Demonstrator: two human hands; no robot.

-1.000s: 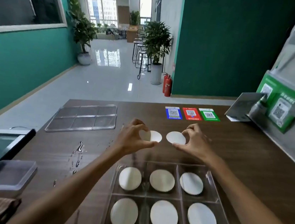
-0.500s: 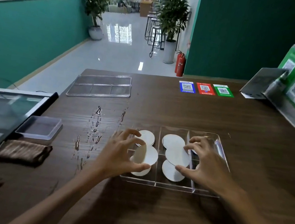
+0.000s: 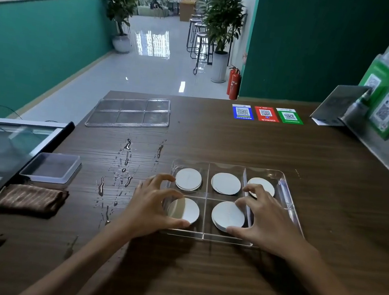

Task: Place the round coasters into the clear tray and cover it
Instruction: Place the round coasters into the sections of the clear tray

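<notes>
Looking across the counter from the left, the clear lid (image 3: 129, 112) lies flat well beyond the clear tray (image 3: 287, 198) and to its left, untouched, so the covering is not yet done. Nearer, the left hand (image 3: 149, 205) curls over the tray's near-left compartment, thumb and fingers pinching the edge of a round coaster (image 3: 184, 210) that looks tilted, not quite settled flat. Behind it, the far-left and far-middle compartments each hold white coasters, seemingly stacked. The right hand (image 3: 265, 219) pinches another coaster (image 3: 228, 216) in the near-middle compartment, its forefinger reaching to the far-right compartment's coaster (image 3: 263, 186). The near-right compartment is hidden under that hand, so I cannot tell what it holds. By my reckoning the loading is almost finished: seat these two, let go, then fetch the lid.
</notes>
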